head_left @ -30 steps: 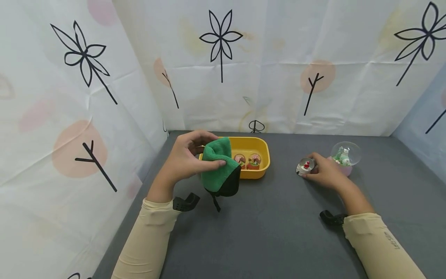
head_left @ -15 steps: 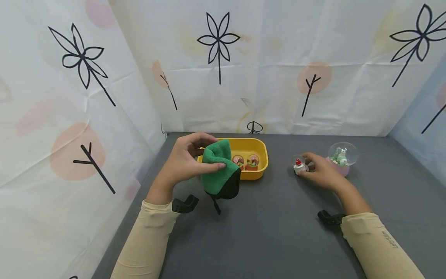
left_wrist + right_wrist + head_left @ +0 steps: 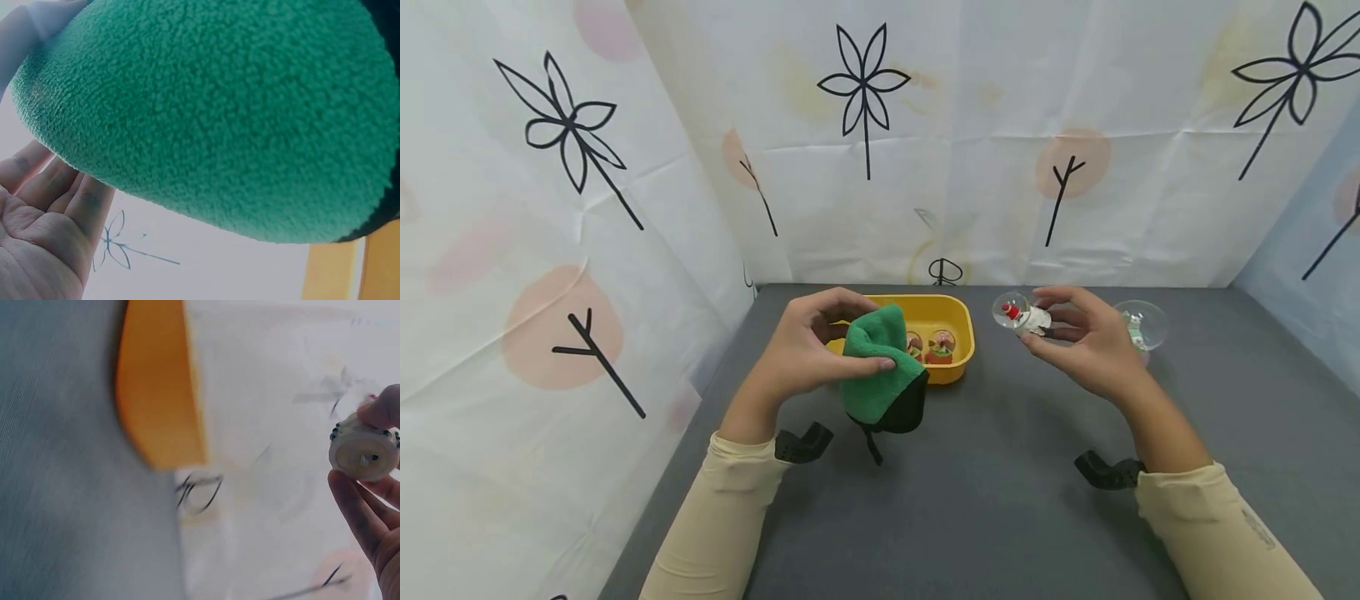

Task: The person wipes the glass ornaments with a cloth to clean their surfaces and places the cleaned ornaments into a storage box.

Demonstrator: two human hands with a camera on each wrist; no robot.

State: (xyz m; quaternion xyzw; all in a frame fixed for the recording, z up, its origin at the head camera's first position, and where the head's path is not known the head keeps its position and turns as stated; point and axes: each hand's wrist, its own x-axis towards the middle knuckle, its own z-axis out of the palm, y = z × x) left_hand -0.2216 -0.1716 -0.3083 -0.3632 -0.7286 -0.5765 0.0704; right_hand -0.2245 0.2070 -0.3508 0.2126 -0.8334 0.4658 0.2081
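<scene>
In the head view my left hand pinches a green fleecy cloth piece with a black edge and a dangling black strap, in front of the yellow bin. The green pile fills most of the left wrist view. My right hand grips a small snow globe by its white base, with the clear dome tipped to the left and a red figure inside. Its round underside shows in the right wrist view, between thumb and fingers. Behind the right hand stands a larger snow globe, partly hidden by the hand.
The yellow bin stands at the back of the grey table. Two small globes with reddish bases sit in it, one partly covered by the green cloth. Patterned white fabric closes off the back and left.
My right hand has lifted the small snow globe off the table, moved it left and tipped it onto its side. The left hand keeps its hold on the green cloth piece, nearly still.
</scene>
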